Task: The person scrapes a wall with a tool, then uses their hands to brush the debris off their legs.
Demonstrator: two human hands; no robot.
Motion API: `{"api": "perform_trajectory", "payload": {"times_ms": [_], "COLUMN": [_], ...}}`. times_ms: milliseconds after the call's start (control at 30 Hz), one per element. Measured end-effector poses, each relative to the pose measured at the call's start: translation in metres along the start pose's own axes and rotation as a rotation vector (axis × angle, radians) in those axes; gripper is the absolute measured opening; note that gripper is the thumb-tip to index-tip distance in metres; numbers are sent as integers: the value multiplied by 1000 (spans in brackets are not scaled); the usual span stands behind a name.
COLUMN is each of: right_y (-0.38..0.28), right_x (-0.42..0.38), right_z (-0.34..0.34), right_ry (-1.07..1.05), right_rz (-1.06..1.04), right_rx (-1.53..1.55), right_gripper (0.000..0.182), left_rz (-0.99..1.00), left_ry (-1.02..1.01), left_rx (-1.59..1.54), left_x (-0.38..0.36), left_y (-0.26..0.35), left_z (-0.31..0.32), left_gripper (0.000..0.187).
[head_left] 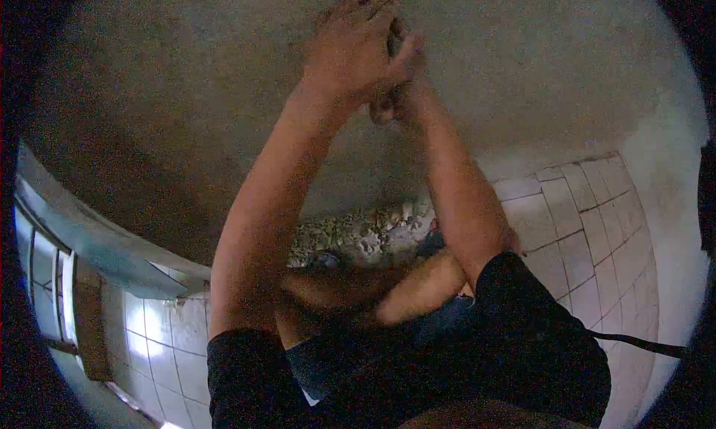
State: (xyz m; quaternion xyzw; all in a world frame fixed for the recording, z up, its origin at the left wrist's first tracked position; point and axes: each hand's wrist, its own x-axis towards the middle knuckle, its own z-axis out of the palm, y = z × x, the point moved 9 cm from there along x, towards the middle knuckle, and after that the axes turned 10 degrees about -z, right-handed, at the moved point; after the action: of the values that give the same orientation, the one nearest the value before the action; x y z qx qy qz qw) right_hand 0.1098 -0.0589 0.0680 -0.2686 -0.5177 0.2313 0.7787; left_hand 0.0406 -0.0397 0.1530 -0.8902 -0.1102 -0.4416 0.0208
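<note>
My left hand (354, 52) reaches up in front of a grey plaster-like surface (537, 64). Its fingers curl over at the top and carry dark smudges, while the thumb points right. Just below and to the right, my right hand (401, 97) is partly covered by the left one, with curled fingers showing under the left palm. Both hands are closed together around something dark (394, 38). Only a small part of it shows between them, too little to name, and the picture is dim and grainy.
Broken rubble (373, 235) lies along the foot of the grey surface, by my bare legs (421, 287). Pale tiles (574, 228) extend at the right, and more shiny tiles (160, 347) at the lower left. A barred window (48, 272) stands at far left. A black strap (638, 345) runs right.
</note>
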Motion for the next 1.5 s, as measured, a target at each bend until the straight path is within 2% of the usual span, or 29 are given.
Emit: {"api": "perform_trajectory", "payload": {"times_ms": [67, 133, 200, 300, 333, 500, 667, 700, 767, 900, 967, 1033, 1067, 1100, 1133, 1167, 1200, 1233, 1267, 1300, 1333, 1367, 1400, 1433, 1500], "right_y": [3, 3, 2, 0, -4, -17, -23, -21, -27, -31, -9, 17, 40, 42, 50, 72, 62, 49, 52, 68, 75, 67, 57, 51, 61], "right_x": [35, 19, 47, 28, -1, 20, -2, 2, 16, 7, 1, -29, -66, -83, -123, -152, -178, -204, -226, -253, -269, -267, -254, -241, -226], "right_z": [3, 1, 0, 5, 13, 13, 20, 22, 21, 1, -21, -30, -79, -61, -86, -103, -112, -119, -143, -177, -196, -190, -167, -151, -152], "right_ry": [-29, -47, -71, -113, -127, -216, -248, -265, -297, -318, -560, 13, -149, -417, -478, -552, -482, -412, -410, -510, -614, -617, -474, -332, -492], "right_rz": [7, 22, 33, 51, 49, 5, 40, 37, 23, 37, 135, 377, 650, 559, 945, 835, 965, 1101, 1102, 1101, 1098, 1108, 1052, 985, 1027], "right_rx": [17, 33, 59, 75, 72, 130, 180, 197, 224, 253, -154, -736, -1270, -1196, -1200, -1068, -1035, -1001, -1004, -1115, -1225, -1224, -955, -687, -724], "right_gripper": [48, 48, 48, 48, 49, 49, 49, 49, 49, 50, 48, 45, 46, 52, 52, 50, 48, 47, 47, 47, 47, 47, 46, 45, 45], "left_rz": [12, 21, 30, 42, 54, 125, 76, 78, 85, 47, 22, -217, -325, -433, -476, -605, -765, -601, -599, -820, -1037, -1252, -1464, -1479, -1402], "left_ry": [30, 51, 71, 119, 142, 224, 305, 304, 72, 66, 83, -141, -411, -683, -440, -720, -537, -582, -581, -476, -360, -233, -94, -97, -341], "left_rx": [10, 14, 30, 36, 34, 95, -110, -99, 29, -52, -90, -197, -275, -347, -194, -81, -500, -134, -137, -347, -558, -767, -973, -970, -335], "left_x": [2, 3, 10, 12, 8, 0, -11, -6, 14, 1, -3, -51, -79, -115, -162, -208, -272, -308, -291, -314, -440, -425, -418, -416, -405], "left_y": [-1, -8, -8, -16, -10, -2, 10, 6, 2, 3, -3, -23, -33, -40, -67, -85, -127, -141, -127, -124, -115, -108, -97, -97, -106], "left_z": [3, 7, 16, 13, 10, -10, -21, -23, -8, 1, 2, 17, 27, 36, 53, 66, 87, 110, 98, 63, -24, -33, -42, -46, -61], "left_gripper": [58, 57, 56, 55, 55, 53, 62, 62, 47, 54, 60, 56, 55, 55, 55, 56, 58, 59, 59, 54, 50, 45, 41, 41, 37]}}
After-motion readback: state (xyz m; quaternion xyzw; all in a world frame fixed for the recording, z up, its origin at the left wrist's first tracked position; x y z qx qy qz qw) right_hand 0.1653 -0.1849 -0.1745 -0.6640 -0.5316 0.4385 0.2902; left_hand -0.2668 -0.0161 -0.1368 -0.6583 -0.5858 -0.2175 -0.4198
